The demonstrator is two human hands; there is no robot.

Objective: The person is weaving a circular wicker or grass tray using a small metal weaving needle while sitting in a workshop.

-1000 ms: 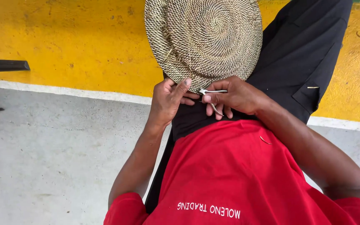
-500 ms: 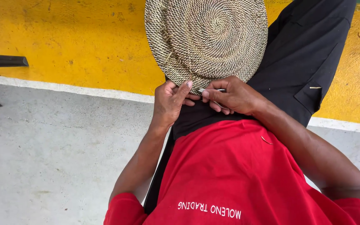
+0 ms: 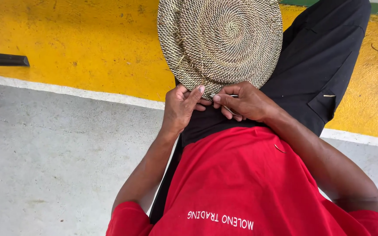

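A round coiled woven disc [image 3: 219, 41] of tan and dark fibre rests on my lap, over black trousers [image 3: 324, 57]. My left hand [image 3: 181, 108] grips the disc's near edge, thumb on top. My right hand [image 3: 246, 102] pinches a thin metal needle-like tool [image 3: 225, 95] whose tip points left toward the disc's rim, close to my left fingers. Loose fibre strands stick out of the disc's left side. The lower rim of the disc is partly hidden by both hands.
I wear a red shirt [image 3: 250, 183] with white lettering. The floor is yellow-painted [image 3: 79, 43] at the top, with a white stripe and grey concrete [image 3: 53, 166] below. A dark bar [image 3: 3, 59] lies at the far left edge.
My left hand has shifted slightly on the disc's edge and the right hand has brought the tool closer to the rim. The disc has barely moved.
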